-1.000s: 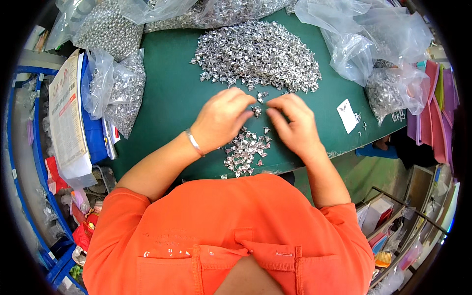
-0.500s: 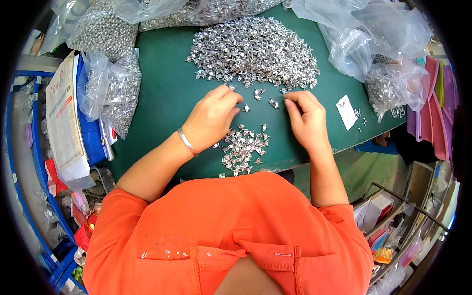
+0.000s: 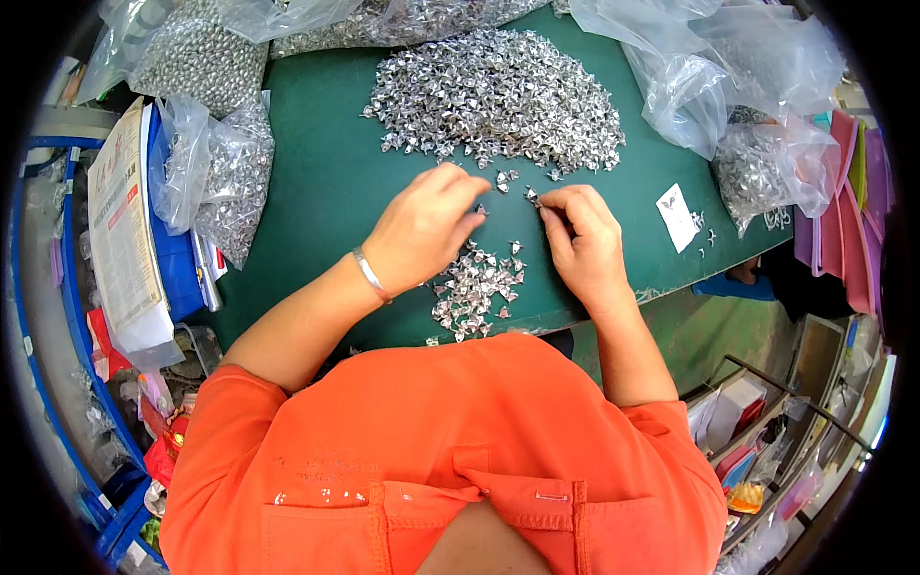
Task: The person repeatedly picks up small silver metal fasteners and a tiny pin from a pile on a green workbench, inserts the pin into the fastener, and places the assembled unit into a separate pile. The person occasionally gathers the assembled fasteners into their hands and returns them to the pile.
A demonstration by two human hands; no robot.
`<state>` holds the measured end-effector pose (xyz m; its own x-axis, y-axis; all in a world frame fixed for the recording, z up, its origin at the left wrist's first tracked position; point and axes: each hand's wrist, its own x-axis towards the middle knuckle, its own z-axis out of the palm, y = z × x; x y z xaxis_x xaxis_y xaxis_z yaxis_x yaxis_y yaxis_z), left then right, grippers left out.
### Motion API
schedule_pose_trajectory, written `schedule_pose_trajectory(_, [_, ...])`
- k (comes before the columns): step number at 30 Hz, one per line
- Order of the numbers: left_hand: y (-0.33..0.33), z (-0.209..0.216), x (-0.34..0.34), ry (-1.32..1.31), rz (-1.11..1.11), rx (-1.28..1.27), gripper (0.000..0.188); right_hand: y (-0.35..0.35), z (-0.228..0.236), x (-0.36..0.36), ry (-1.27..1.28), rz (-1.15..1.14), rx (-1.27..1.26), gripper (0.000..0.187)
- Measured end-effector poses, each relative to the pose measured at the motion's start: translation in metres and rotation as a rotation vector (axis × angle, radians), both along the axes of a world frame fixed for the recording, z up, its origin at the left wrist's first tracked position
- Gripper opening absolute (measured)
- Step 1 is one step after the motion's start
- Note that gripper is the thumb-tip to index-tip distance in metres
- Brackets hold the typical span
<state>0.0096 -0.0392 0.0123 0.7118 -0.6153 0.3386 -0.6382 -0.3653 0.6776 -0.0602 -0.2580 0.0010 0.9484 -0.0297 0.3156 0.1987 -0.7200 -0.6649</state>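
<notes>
At left, a newspaper (image 3: 125,220) bore red and black print. The left hand (image 3: 422,228) held thumb and forefinger apart beside a silvery piece (image 3: 481,210); a small pile (image 3: 476,295) lay nearer the body, a large heap (image 3: 494,96) beyond. Another silvery piece (image 3: 532,195) met the right hand (image 3: 586,240) at its fingertips, whether pinched I cannot tell. Farther right, a white card (image 3: 677,220) carried a dark mark.
</notes>
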Motion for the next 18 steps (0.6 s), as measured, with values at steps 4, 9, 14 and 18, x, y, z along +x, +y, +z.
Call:
schedule_pose_trajectory(4, [-0.005, -0.011, 0.002, -0.018, -0.048, 0.044, 0.020, 0.003, -0.001, 0.006, -0.104, 0.014, -0.079, 0.018])
schedule_pose_trajectory(9, [0.000, -0.001, 0.000, -0.011, -0.063, -0.027, 0.018, 0.002, 0.000, -0.003, -0.105, 0.065, -0.021, 0.017])
schedule_pose_trajectory(14, [0.014, -0.006, -0.002, 0.016, -0.134, -0.036, 0.010, 0.008, 0.010, -0.003, -0.036, 0.184, 0.091, 0.013])
schedule_pose_trajectory(18, [0.017, -0.001, 0.007, 0.113, 0.035, -0.059, 0.006, 0.006, 0.000, 0.018, -0.157, 0.085, -0.151, 0.010])
